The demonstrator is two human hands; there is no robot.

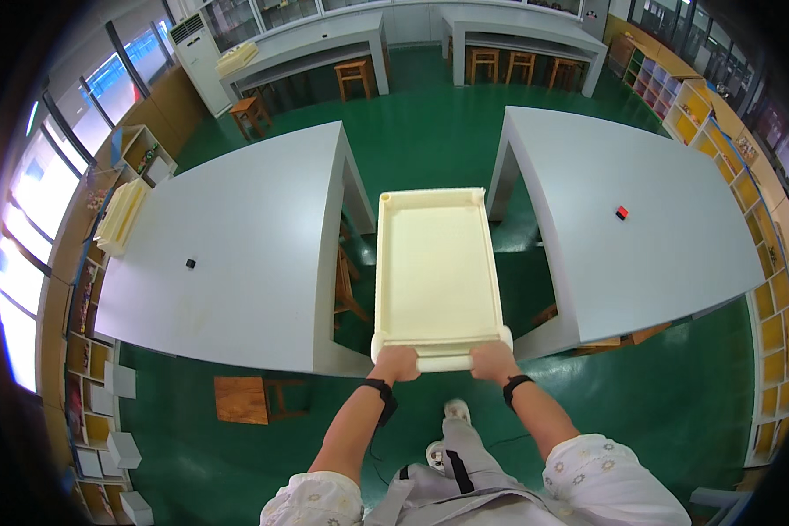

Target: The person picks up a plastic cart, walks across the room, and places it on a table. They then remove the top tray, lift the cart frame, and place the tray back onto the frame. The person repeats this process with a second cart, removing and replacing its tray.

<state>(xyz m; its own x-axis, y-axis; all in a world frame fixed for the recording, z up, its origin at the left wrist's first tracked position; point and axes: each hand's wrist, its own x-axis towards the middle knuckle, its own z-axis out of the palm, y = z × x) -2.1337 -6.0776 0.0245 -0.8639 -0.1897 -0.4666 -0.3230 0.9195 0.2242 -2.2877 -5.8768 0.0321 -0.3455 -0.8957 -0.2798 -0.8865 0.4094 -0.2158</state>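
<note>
Your tray (438, 272) is pale cream. Your sleeves (618, 482) are white, printed with small flower-like motifs; your wristbands (516, 387) are black, your trousers (489, 460) light grey. The floor (421, 96) is green, both surfaces (245, 228) pale grey, the stool (241, 401) orange-brown, one cube (621, 213) red and black.

smooth plastic tray (438, 272), glossy floor (622, 394), wooden stool (241, 400); grey table (237, 228) perhaps laminate.
</note>
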